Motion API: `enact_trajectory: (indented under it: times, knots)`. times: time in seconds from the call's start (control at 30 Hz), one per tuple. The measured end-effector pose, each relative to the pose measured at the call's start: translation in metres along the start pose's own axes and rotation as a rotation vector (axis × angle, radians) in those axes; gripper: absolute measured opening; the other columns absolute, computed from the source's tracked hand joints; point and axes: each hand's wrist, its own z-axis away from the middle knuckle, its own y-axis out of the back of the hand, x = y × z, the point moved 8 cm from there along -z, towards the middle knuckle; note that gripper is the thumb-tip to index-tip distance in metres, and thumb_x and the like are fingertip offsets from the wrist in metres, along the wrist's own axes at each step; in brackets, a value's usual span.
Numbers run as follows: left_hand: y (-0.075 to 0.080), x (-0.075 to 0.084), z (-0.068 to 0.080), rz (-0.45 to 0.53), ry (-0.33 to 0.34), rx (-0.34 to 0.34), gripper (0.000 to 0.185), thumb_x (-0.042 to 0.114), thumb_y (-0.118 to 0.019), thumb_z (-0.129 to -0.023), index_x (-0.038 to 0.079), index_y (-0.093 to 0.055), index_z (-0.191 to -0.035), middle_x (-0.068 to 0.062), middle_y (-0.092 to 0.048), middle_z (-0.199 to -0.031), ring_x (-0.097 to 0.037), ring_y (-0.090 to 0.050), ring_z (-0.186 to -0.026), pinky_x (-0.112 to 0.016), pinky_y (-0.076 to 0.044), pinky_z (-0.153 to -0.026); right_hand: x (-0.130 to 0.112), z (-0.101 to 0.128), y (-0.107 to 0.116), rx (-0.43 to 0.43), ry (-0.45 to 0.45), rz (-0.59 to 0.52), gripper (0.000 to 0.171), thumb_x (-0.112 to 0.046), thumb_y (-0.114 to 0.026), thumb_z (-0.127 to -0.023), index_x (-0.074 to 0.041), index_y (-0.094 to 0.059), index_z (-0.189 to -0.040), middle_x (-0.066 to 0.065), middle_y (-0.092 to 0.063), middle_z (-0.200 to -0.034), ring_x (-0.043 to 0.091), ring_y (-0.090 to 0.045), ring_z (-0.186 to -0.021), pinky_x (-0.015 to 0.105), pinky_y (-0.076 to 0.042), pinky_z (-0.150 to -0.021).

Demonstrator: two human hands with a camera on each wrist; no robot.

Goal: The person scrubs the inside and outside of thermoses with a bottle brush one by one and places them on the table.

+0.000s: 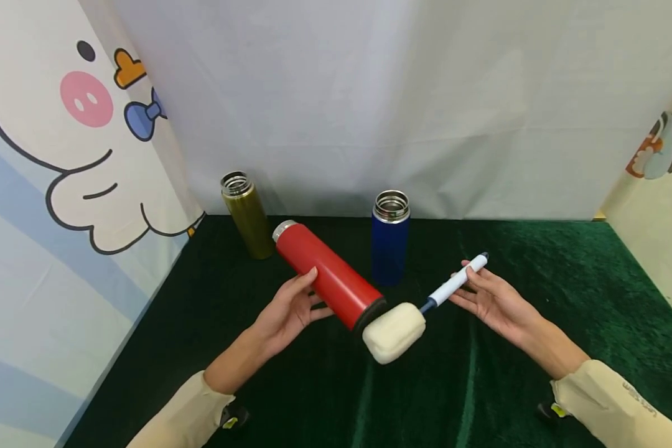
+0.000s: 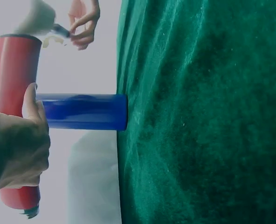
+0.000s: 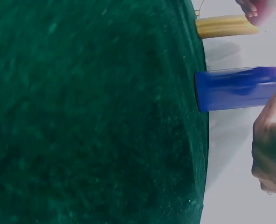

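Observation:
My left hand (image 1: 285,314) grips a red bottle (image 1: 330,270) around its middle, tilted, its metal mouth up to the left and its black base down to the right. In my right hand (image 1: 501,308) is a sponge bottle brush, pinched by its white handle (image 1: 456,281). The brush's cream sponge head (image 1: 394,333) lies right by the red bottle's base; whether they touch I cannot tell. Seen from the left wrist, the bottle (image 2: 17,70) is held with the thumb along its side. The right wrist view shows only part of the right hand (image 3: 271,144).
An uncapped blue bottle (image 1: 390,242) stands upright behind the brush. Farther left, an uncapped olive-gold bottle (image 1: 249,218) stands near the back edge. Dark green cloth (image 1: 543,267) covers the table, and a white curtain (image 1: 325,93) hangs behind it.

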Motion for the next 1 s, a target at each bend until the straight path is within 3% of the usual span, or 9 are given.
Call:
enact_trajectory:
  times: [0.1,0.17,0.3,0.4,0.5,0.67,0.8,0.9,1.0]
  knots:
    - [-0.001,-0.004,-0.002,0.018,0.003,0.006,0.047,0.03,-0.049,-0.108,0.02,-0.03,-0.15,0.0,-0.053,-0.142,-0.019,-0.057,-0.127,-0.045,-0.054,-0.106,0.002,-0.002,-0.007,-0.036,0.031,0.122,0.029,-0.015,-0.038,-0.111,-0.018,-0.031,-0.139,0.003,-0.06,-0.119,0.018,-0.067,-0.113,0.034,-0.057,-0.101]
    - [-0.001,-0.007,-0.004,0.019,0.01,0.009,0.045,0.027,-0.048,-0.109,0.019,-0.031,-0.15,0.0,-0.053,-0.142,-0.019,-0.057,-0.127,-0.045,-0.053,-0.107,0.002,-0.003,-0.014,-0.1,0.056,0.122,0.029,-0.012,-0.034,-0.112,-0.018,-0.032,-0.14,0.003,-0.062,-0.119,0.02,-0.068,-0.117,0.036,-0.057,-0.102]
    - [0.0,-0.011,-0.005,0.016,0.029,0.016,0.044,0.027,-0.047,-0.109,0.019,-0.031,-0.149,0.0,-0.053,-0.142,-0.019,-0.057,-0.127,-0.046,-0.053,-0.107,-0.006,-0.001,-0.021,-0.18,0.092,-0.004,0.031,-0.009,-0.031,-0.112,-0.016,-0.04,-0.14,0.007,-0.062,-0.121,0.025,-0.067,-0.121,0.037,-0.055,-0.105]
    - [0.002,-0.012,-0.003,0.024,0.042,0.021,0.047,0.03,-0.048,-0.109,0.019,-0.03,-0.151,0.0,-0.052,-0.144,-0.02,-0.056,-0.128,-0.046,-0.053,-0.107,-0.013,0.002,-0.016,-0.193,0.101,-0.148,0.031,-0.008,-0.03,-0.111,-0.015,-0.047,-0.137,0.011,-0.06,-0.123,0.028,-0.067,-0.122,0.038,-0.054,-0.106]
    - [0.005,-0.012,-0.001,0.034,0.045,0.02,0.051,0.032,-0.05,-0.108,0.02,-0.029,-0.152,-0.001,-0.05,-0.146,-0.021,-0.055,-0.13,-0.046,-0.054,-0.106,-0.016,0.003,-0.007,-0.187,0.098,-0.202,0.031,-0.007,-0.029,-0.111,-0.014,-0.048,-0.135,0.012,-0.059,-0.123,0.029,-0.066,-0.122,0.038,-0.054,-0.107]
    - [0.004,-0.013,-0.002,0.06,0.04,-0.005,0.053,0.03,-0.05,-0.108,0.021,-0.026,-0.154,-0.002,-0.047,-0.148,-0.022,-0.053,-0.132,-0.046,-0.053,-0.107,-0.009,0.0,-0.002,-0.165,0.099,-0.054,0.03,-0.009,-0.029,-0.112,-0.017,-0.044,-0.137,0.008,-0.062,-0.121,0.024,-0.067,-0.12,0.038,-0.055,-0.105]
    - [0.0,-0.016,-0.004,0.047,0.041,-0.025,0.05,0.028,-0.05,-0.108,0.02,-0.027,-0.152,-0.001,-0.047,-0.147,-0.021,-0.054,-0.13,-0.044,-0.054,-0.106,0.001,0.0,-0.017,-0.185,0.098,0.053,0.03,-0.01,-0.03,-0.112,-0.017,-0.037,-0.14,0.005,-0.063,-0.121,0.023,-0.067,-0.122,0.036,-0.055,-0.105]
    - [-0.002,-0.017,-0.005,0.028,0.039,-0.042,0.05,0.027,-0.049,-0.108,0.019,-0.027,-0.152,-0.001,-0.048,-0.146,-0.021,-0.055,-0.129,-0.044,-0.055,-0.106,-0.001,0.002,-0.031,-0.221,0.114,0.047,0.03,-0.01,-0.03,-0.112,-0.017,-0.038,-0.14,0.005,-0.063,-0.122,0.024,-0.067,-0.123,0.036,-0.055,-0.106]
    - [-0.002,-0.018,-0.004,0.031,0.048,-0.053,0.05,0.028,-0.048,-0.108,0.02,-0.026,-0.153,-0.002,-0.048,-0.146,-0.022,-0.054,-0.129,-0.044,-0.054,-0.106,-0.01,0.006,-0.032,-0.249,0.145,-0.032,0.032,-0.009,-0.028,-0.112,-0.014,-0.044,-0.139,0.008,-0.062,-0.123,0.026,-0.066,-0.123,0.037,-0.054,-0.107]
